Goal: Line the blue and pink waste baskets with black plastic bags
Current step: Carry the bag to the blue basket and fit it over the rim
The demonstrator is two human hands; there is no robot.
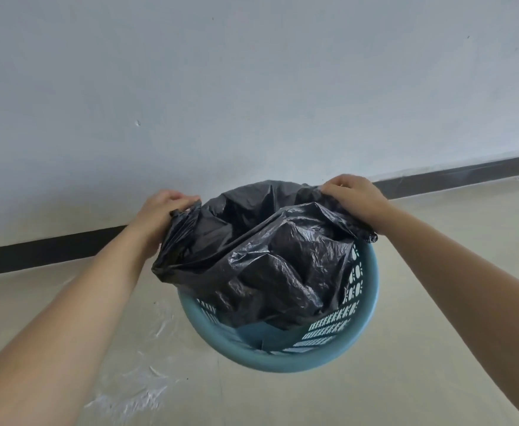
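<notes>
1. The blue basket (364, 305) is stood on the floor (436, 348) near the wall (252, 87); open floor is seen left, right and near.
2. The black bag (261, 256) is gripped at its far rim by the left hand (156, 216) and right hand (355, 196), both clenched on plastic.
3. The basket's far rim is hidden by the bag.
4. The basket's mouth is turned upward, its long axis upright.

Black bag (261, 256) fills the blue basket (366, 327); floor (436, 348) around lies open.

wall (252, 72): pale grey, upper frame
baseboard (467, 175): dark strip, crosses left to right
floor (436, 348): beige, lower frame
clear plastic film (147, 392): lower left
</notes>
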